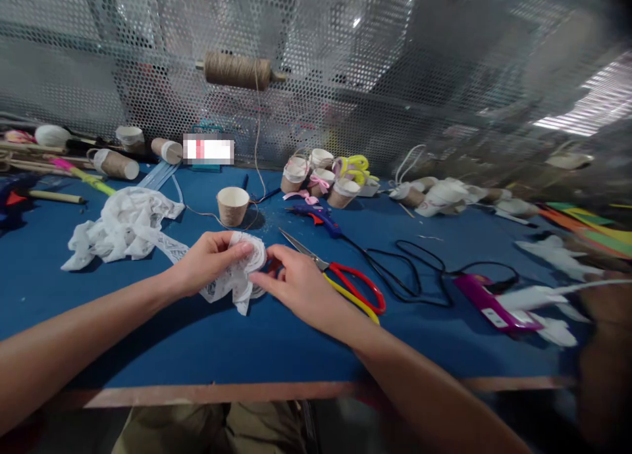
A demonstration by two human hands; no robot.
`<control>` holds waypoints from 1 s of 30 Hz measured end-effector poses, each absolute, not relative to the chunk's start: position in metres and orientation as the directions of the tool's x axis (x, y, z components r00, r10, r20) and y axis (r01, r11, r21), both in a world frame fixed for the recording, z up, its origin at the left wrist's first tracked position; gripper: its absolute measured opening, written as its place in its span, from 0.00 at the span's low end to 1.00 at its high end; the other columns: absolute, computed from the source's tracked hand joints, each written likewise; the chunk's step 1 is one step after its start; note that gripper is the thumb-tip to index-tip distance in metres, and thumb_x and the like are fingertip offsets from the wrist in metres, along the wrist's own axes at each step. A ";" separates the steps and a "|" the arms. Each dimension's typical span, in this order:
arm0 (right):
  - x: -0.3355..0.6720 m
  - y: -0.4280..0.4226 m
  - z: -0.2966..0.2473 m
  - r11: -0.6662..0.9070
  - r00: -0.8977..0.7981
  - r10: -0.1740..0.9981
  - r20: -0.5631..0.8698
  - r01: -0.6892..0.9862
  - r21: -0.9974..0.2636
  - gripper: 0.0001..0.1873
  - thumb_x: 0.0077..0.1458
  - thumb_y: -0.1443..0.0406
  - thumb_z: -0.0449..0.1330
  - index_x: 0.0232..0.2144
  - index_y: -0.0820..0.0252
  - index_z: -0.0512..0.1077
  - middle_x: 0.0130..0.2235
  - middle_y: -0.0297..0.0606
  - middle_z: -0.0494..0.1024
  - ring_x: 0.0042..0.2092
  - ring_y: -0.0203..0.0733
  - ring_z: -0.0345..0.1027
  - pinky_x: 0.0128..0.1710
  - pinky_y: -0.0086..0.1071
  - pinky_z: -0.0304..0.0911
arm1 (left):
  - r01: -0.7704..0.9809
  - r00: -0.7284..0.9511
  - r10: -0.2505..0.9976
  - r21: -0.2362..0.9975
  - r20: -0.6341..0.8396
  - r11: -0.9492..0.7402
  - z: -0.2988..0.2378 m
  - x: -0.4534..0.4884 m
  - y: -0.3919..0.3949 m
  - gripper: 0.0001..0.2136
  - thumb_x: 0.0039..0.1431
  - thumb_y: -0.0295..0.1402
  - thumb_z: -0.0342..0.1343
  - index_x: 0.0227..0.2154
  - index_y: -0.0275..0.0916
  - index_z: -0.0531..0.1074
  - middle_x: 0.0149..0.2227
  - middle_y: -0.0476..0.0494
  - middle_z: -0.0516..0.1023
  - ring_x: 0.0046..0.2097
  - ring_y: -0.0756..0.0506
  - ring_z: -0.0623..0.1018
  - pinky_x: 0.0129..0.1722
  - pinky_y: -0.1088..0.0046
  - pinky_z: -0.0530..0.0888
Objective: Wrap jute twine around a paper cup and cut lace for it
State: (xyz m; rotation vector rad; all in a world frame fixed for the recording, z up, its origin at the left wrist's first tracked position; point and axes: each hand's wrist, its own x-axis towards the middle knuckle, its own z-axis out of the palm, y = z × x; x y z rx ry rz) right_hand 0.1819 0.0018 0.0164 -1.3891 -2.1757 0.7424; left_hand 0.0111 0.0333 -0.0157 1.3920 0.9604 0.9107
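Note:
My left hand [210, 260] is closed on a folded white lace ribbon [251, 260], thumb pressed on top of the gathered loops. From the other side my right hand [296, 286] pinches the edge of the same lace, its fingertips partly hidden. A strip of the lace runs left from my left hand to a crumpled lace pile [126, 227]. Just beyond my hands a small twine-wrapped cup [233, 207] stands upright. Scissors with red and yellow handles [353, 283] lie beside my right hand, blades partly apart. Behind them rests a blue glue gun [318, 218].
A twine spool [237, 70] hangs on the perforated metal panel [320, 26], its strand trailing down to the table. Several wrapped cups [343, 192] with pink bows stand at the back. On the right lie a black cord [415, 289] and a purple power strip [496, 302].

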 end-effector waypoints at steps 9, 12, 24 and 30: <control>0.193 0.020 -0.002 0.099 -0.364 0.931 -0.019 0.300 -0.949 0.12 0.50 0.58 0.58 0.24 0.62 0.65 0.24 0.30 0.68 0.25 0.31 0.60 0.26 0.28 0.58 | 0.483 0.287 0.941 0.821 0.179 -0.304 -0.016 -0.008 0.048 0.17 0.55 0.41 0.48 0.15 0.38 0.59 0.17 0.54 0.57 0.21 0.53 0.58 0.21 0.76 0.56; 0.195 0.020 -0.003 0.068 -0.260 0.965 0.026 0.152 -0.986 0.12 0.48 0.59 0.60 0.24 0.62 0.66 0.25 0.31 0.70 0.27 0.31 0.63 0.30 0.29 0.61 | 0.524 0.290 0.951 0.815 0.104 -0.249 -0.003 -0.016 0.052 0.17 0.56 0.41 0.47 0.18 0.37 0.66 0.16 0.51 0.63 0.20 0.52 0.63 0.20 0.77 0.58; 0.205 0.030 0.014 0.319 0.187 0.946 0.265 -0.383 -0.867 0.05 0.47 0.62 0.60 0.26 0.57 0.68 0.27 0.30 0.76 0.30 0.35 0.70 0.31 0.31 0.68 | 0.980 0.183 0.862 -0.021 0.472 -0.197 0.035 -0.077 0.067 0.23 0.58 0.43 0.45 0.47 0.29 0.67 0.45 0.35 0.70 0.51 0.33 0.67 0.47 0.56 0.64; 0.217 0.033 0.029 0.476 0.331 0.874 0.356 -0.437 -0.763 0.04 0.50 0.64 0.56 0.27 0.56 0.70 0.29 0.32 0.76 0.33 0.37 0.72 0.35 0.35 0.70 | 0.823 0.474 0.875 -0.304 -0.095 -0.479 0.006 -0.054 0.054 0.10 0.53 0.24 0.48 0.34 0.36 0.73 0.38 0.38 0.75 0.41 0.39 0.74 0.37 0.62 0.69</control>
